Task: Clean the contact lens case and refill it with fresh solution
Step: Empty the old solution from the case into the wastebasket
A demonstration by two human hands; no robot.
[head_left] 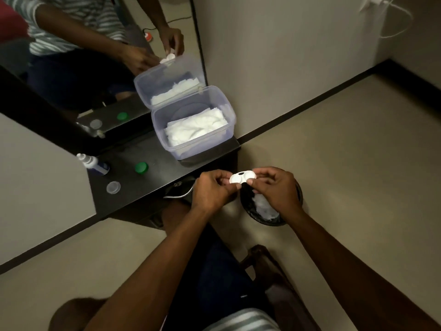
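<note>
Both hands' [212, 189] [276, 187] grips pinched on the lens case [242, 177], seemingly above the bin [296, 211].

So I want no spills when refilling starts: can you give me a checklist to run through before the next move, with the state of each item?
1. Lens case held by both the left hand and the right hand: ok.
2. Case wells dry: cannot tell.
3. Solution bottle on the shelf: ok.
4. Green cap and clear cap off, on shelf: ok.
5. Tissue box open: ok.
6. Bin under the hands: ok.
</note>
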